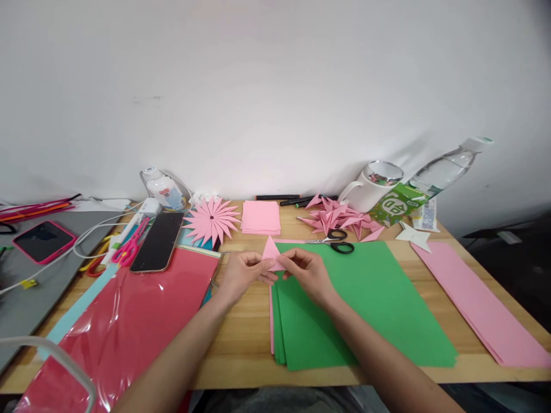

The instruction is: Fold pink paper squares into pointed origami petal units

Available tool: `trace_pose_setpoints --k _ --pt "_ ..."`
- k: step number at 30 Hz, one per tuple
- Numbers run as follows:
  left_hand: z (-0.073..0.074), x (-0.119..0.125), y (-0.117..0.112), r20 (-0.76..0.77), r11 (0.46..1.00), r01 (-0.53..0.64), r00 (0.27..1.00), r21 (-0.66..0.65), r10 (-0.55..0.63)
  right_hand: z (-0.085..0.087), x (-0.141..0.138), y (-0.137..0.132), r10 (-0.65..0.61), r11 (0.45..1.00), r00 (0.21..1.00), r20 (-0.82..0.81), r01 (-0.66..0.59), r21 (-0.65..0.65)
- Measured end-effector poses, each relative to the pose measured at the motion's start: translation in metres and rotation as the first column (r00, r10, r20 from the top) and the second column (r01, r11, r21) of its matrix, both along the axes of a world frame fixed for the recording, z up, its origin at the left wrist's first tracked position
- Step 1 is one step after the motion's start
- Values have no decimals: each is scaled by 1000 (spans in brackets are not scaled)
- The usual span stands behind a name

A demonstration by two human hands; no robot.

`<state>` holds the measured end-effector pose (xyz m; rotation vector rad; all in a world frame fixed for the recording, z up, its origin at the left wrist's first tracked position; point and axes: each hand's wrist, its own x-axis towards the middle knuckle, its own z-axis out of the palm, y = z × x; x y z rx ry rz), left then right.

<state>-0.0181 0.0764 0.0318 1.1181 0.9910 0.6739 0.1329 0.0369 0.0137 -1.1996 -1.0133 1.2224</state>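
Observation:
A small folded pink paper piece (pixel 272 252) with a pointed tip is held above the wooden table between both hands. My left hand (pixel 244 272) pinches its left lower edge. My right hand (pixel 305 271) pinches its right side, fingers curled. Both hands hover at the upper left corner of a stack of green paper sheets (pixel 370 298). Behind them lies a stack of small pink squares (pixel 260 218), with a finished pink paper flower (pixel 212 220) to its left and a heap of folded pink points (pixel 340 218) to its right.
Black-handled scissors (pixel 338 242) lie beyond the green sheets. A red plastic-wrapped sheet pack (pixel 124 321), a phone (pixel 157 242) and pink scissors (pixel 131 246) are left. A white mug (pixel 371 187), a water bottle (pixel 439 172), a white paper star (pixel 414 236) and pink strips (pixel 477 304) are right.

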Motion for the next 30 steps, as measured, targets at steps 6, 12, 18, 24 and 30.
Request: trace_pose_setpoints --k 6,12,18,24,30 --pt "0 -1 -2 47 999 28 999 19 -29 0 -3 -2 -14 1000 996 -84 14 4" --pt "1 -1 -3 65 999 39 997 37 -41 0 -5 -3 -49 999 995 -83 50 8" --pt "3 -1 -4 86 997 52 995 54 -56 -2 -4 -3 -52 998 996 -67 53 14" --pt "2 -1 -4 56 991 74 995 108 -81 -2 -2 -2 -31 999 996 -82 34 32" --pt "0 -2 0 20 983 1 1000 185 -5 5 9 0 178 984 977 -119 -174 39"
